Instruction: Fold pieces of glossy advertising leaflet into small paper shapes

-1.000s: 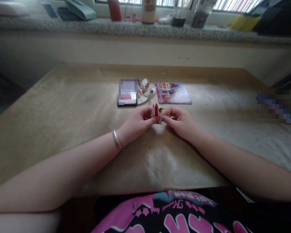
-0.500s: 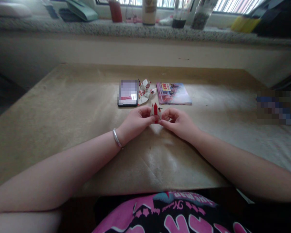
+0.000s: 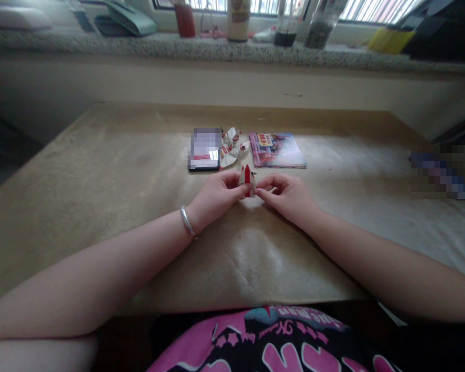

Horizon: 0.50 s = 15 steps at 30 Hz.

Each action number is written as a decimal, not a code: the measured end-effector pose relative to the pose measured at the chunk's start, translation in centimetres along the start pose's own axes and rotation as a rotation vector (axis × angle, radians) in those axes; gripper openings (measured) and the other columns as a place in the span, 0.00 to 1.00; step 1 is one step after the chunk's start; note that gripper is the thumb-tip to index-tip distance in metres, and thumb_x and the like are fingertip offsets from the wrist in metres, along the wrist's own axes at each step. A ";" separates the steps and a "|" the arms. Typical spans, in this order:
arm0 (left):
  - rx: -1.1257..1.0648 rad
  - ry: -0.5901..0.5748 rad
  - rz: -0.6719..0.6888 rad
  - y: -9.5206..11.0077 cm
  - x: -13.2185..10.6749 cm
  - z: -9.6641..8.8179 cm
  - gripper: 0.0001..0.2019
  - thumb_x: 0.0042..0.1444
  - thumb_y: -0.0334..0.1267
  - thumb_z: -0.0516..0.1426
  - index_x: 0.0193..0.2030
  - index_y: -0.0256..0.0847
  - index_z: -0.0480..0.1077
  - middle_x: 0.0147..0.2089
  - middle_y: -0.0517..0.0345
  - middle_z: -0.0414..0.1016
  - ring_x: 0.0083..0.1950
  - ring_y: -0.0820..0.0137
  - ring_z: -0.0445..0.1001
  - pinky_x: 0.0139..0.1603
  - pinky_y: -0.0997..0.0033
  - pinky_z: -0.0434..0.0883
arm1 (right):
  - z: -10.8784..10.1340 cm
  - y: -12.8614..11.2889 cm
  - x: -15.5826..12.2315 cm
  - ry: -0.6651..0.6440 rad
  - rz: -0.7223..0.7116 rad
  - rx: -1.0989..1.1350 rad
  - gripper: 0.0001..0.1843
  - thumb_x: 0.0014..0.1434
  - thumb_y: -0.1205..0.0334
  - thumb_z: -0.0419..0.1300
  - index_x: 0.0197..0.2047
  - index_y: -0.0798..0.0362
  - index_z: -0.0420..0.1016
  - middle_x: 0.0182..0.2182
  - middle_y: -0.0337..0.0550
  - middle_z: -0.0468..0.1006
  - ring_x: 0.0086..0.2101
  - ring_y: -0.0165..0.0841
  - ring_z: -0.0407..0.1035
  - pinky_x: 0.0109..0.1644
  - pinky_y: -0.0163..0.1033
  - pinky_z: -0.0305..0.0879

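A small piece of folded paper (image 3: 247, 176), white with a red stripe and pointed tips, stands between my hands above the middle of the table. My left hand (image 3: 220, 191) grips it, the thumb across its lower front and the fingers behind. At its right edge, my right hand (image 3: 284, 194) pinches the paper's side between thumb and forefinger. Just beyond lie several crumpled, folded paper pieces (image 3: 232, 147) with red and dark print, beside a phone-like device (image 3: 204, 150) whose screen is blurred out.
Right of the paper pieces lies a stack of colourful printed sheets or booklets (image 3: 279, 151). A blurred blue item (image 3: 444, 174) rests at the table's right. Bottles and jars (image 3: 238, 20) line the stone windowsill (image 3: 201, 49) behind the table (image 3: 147, 134).
The folded paper has shifted very slightly left with my left hand. My right hand's fingertips have drawn a little to the right, along the paper's edge.
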<state>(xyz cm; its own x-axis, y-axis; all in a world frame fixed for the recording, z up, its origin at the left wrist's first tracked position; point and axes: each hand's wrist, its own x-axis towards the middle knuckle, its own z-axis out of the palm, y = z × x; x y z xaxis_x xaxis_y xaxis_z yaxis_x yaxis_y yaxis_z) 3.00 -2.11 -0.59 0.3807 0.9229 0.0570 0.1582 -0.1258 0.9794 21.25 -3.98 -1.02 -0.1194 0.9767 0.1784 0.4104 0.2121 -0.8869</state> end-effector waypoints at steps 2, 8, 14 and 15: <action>-0.006 -0.007 0.014 0.0 0.0 0.0 0.14 0.49 0.45 0.64 0.35 0.35 0.75 0.33 0.57 0.77 0.34 0.73 0.72 0.37 0.74 0.69 | 0.1 0.1 0.0 -0.025 0.006 0.018 0.09 0.49 0.56 0.66 0.29 0.52 0.74 0.25 0.40 0.77 0.24 0.29 0.67 0.28 0.36 0.63; 0.027 -0.032 0.066 0.0 0.0 0.1 0.13 0.52 0.45 0.63 0.34 0.35 0.76 0.35 0.57 0.78 0.36 0.73 0.73 0.39 0.75 0.69 | 0.3 0.0 0.0 -0.123 0.021 0.064 0.12 0.48 0.54 0.67 0.28 0.52 0.71 0.21 0.36 0.73 0.22 0.27 0.62 0.26 0.35 0.58; 0.045 -0.069 0.101 -0.1 0.1 0.0 0.13 0.54 0.45 0.62 0.37 0.35 0.76 0.37 0.55 0.79 0.37 0.72 0.74 0.41 0.74 0.69 | -0.1 0.2 0.2 -0.065 -0.014 -0.018 0.11 0.50 0.55 0.64 0.25 0.53 0.70 0.22 0.37 0.72 0.23 0.27 0.61 0.28 0.36 0.57; 0.049 -0.078 0.101 -0.1 0.1 -0.1 0.13 0.54 0.44 0.62 0.38 0.35 0.76 0.37 0.55 0.79 0.37 0.72 0.74 0.41 0.74 0.70 | -0.2 0.3 0.3 -0.062 -0.025 -0.013 0.11 0.50 0.55 0.64 0.26 0.53 0.70 0.22 0.37 0.72 0.23 0.27 0.61 0.28 0.36 0.57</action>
<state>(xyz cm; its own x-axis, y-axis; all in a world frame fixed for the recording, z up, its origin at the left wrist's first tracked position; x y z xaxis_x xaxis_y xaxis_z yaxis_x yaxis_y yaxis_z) 2.95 -2.00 -0.69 0.4663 0.8738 0.1381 0.1590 -0.2363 0.9586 21.47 -3.60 -1.15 -0.1850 0.9673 0.1737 0.4180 0.2374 -0.8769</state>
